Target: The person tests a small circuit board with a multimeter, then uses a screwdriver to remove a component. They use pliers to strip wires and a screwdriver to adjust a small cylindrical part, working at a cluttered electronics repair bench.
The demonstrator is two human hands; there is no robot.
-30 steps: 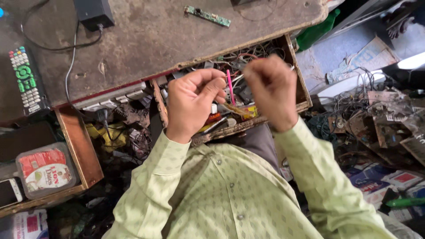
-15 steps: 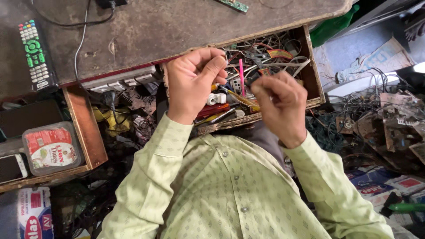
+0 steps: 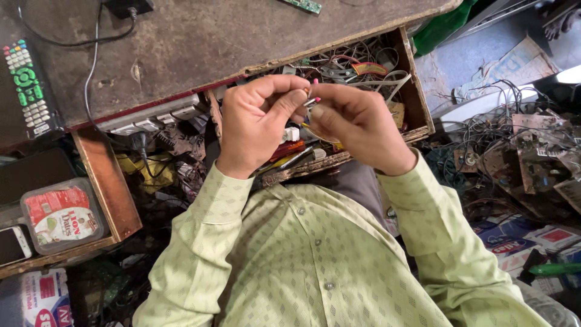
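Both hands raised together over an open wooden drawer (image 3: 417, 91) crammed with tangled wires and ribbon cable. Left hand (image 3: 257, 124) curled, thumb and forefinger pinched on a small pink-tipped component (image 3: 313, 100); right hand (image 3: 357, 124) closed against it from the other side, fingertips gripping the same piece, knuckles of the two hands nearly touching. Whether anything more was tucked inside the right palm, impossible to tell. Just below the hands, a small white connector (image 3: 292, 134) and red-handled tools (image 3: 284, 150) lying at the drawer's front edge. Worn light-green patterned shirt sleeves (image 3: 206, 242) reaching up from the bottom of the view. Above the drawer, a scuffed brown table (image 3: 200, 42) carrying a remote control (image 3: 27, 85) with green and white buttons at far left, a black cable (image 3: 91, 66) trailing from a black adapter (image 3: 128, 6), and a green circuit board (image 3: 301, 5) at the top edge. At left, a second open drawer (image 3: 106, 188) beside a lidded plastic container (image 3: 62, 215) with a red and white label, a phone (image 3: 12, 245) next to it. At right, a heap of circuit boards (image 3: 532, 157) and loose wires on the floor.
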